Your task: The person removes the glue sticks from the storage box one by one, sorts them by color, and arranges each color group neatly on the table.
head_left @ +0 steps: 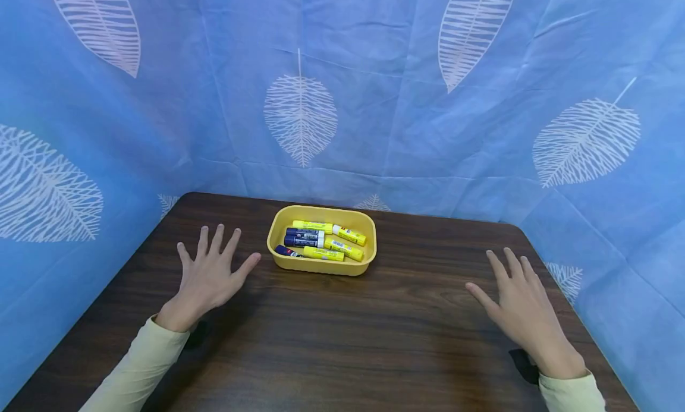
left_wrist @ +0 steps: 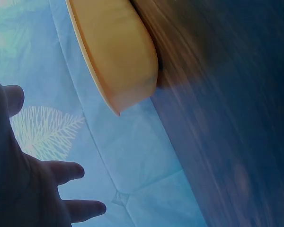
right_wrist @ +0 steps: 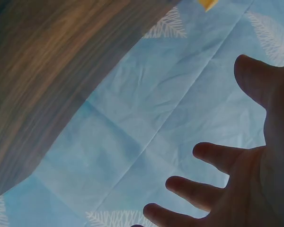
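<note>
A yellow plastic basket [head_left: 321,268] stands toward the back of the table, holding several glue sticks. Some of them are yellow, such as the glue stick [head_left: 323,254] near the front wall; others have dark blue caps or bodies, like the dark blue glue stick [head_left: 301,241]. To the basket's left, my left hand [head_left: 210,276] is spread with fingers apart and holds nothing. Far to the right, my right hand [head_left: 521,308] also has its fingers extended, touching nothing. The left wrist view shows the basket's side wall [left_wrist: 118,52] beyond the fingers.
Both hands are above a dark wood-grain table [head_left: 342,340] with rounded back corners. Behind and beside it hangs a blue cloth [head_left: 364,126] printed with white leaves. A dark strap piece [head_left: 523,365] shows at the right wrist.
</note>
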`<state>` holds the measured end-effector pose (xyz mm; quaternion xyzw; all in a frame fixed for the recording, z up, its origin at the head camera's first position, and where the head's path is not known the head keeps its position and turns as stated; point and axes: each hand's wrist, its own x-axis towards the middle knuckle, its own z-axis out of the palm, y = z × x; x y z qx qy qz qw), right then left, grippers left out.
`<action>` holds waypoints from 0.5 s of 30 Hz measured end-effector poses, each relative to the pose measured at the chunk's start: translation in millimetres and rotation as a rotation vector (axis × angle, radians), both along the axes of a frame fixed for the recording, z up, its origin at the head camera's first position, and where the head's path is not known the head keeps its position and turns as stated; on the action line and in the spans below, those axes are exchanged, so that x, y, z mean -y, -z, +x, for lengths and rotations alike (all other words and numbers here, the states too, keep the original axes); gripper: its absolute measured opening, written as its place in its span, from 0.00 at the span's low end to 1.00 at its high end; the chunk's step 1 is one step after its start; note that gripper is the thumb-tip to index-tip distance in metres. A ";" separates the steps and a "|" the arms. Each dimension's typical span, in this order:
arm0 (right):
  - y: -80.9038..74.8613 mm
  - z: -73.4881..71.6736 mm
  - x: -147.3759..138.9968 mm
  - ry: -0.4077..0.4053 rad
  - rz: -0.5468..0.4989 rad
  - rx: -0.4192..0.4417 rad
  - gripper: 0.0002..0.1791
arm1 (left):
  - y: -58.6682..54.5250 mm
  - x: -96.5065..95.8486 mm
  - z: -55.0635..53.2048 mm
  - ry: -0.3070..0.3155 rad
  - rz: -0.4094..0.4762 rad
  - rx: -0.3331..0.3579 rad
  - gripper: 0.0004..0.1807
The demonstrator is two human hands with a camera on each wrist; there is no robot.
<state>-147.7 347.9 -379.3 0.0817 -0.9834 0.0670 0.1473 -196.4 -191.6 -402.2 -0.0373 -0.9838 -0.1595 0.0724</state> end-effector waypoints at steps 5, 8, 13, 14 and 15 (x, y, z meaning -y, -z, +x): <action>-5.7 -6.3 8.3 -0.010 -0.024 0.020 0.47 | 0.3 0.8 -7.4 -0.011 0.004 -0.017 0.53; -9.5 -10.2 12.9 -0.016 -0.042 0.011 0.46 | -1.7 -0.1 -11.5 -0.014 0.002 -0.026 0.53; -14.3 -17.8 22.6 -0.032 -0.062 0.019 0.46 | -6.6 -4.1 -17.7 -0.010 0.019 -0.026 0.53; -15.1 -19.5 24.9 -0.034 -0.068 0.022 0.46 | -7.6 -5.2 -19.0 -0.008 0.032 -0.026 0.52; -15.9 -21.3 27.3 -0.038 -0.070 0.018 0.45 | -8.9 -6.7 -20.1 -0.006 0.044 -0.029 0.51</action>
